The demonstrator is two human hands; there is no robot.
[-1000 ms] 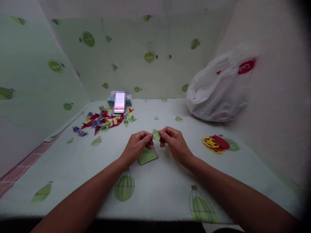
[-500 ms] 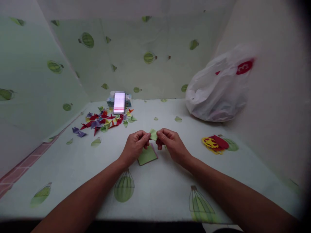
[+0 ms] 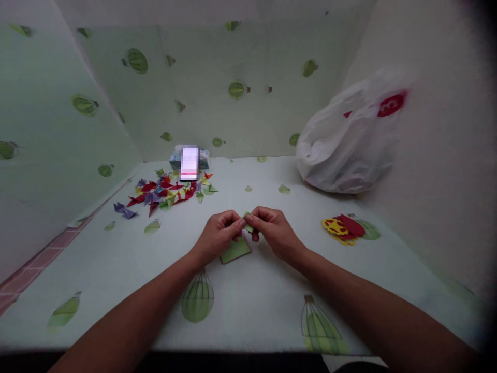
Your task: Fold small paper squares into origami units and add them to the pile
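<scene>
- While paper figures point(image 3: 171, 194) lie heaped at left, a person's left hand point(image 3: 219, 231) pinches a green paper point(image 3: 249, 228), thumb against fingers.
- The right hand point(image 3: 276, 234), likewise pinched, grips it too.
- Green paper: between the hands, near a stack point(image 3: 236, 252).

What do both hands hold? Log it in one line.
left hand: pinching small green paper | right hand: pinching it too | below hands: green-topped paper square | ahead left: colourful folded papers
</scene>
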